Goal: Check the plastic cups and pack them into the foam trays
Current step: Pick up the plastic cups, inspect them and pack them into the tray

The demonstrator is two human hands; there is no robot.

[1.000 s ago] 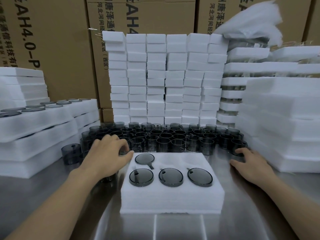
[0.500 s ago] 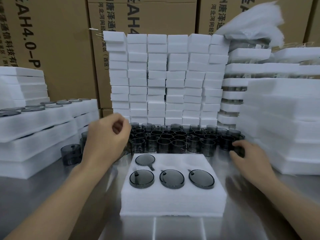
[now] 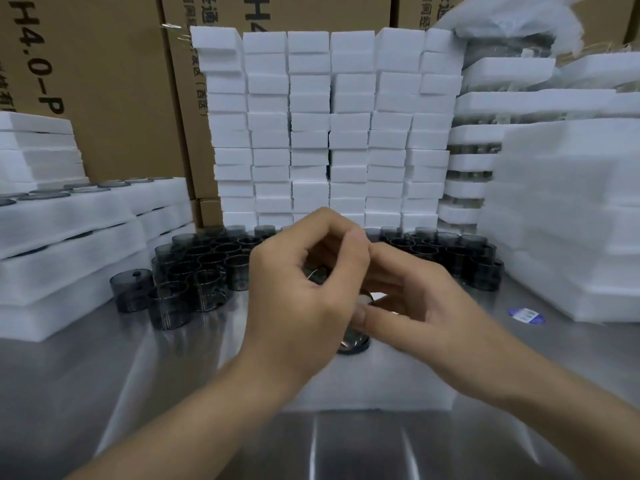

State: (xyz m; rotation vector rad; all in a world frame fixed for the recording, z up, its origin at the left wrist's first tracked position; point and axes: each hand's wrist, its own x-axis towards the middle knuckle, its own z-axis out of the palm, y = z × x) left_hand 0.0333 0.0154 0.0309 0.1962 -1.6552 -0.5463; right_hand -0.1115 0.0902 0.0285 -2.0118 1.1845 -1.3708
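Your left hand (image 3: 304, 306) and right hand (image 3: 419, 299) both curl round 1 dark cup (image 3: 317, 271), mostly hidden, held above the foam tray (image 3: 381, 386) on the surface (image 3: 138, 393), likely to check it before seating it.

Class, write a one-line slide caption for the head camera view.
Left hand and right hand hold a dark cup above the foam tray, loose cups massed behind.

Head view, close over foam tray (image 3: 381, 386)
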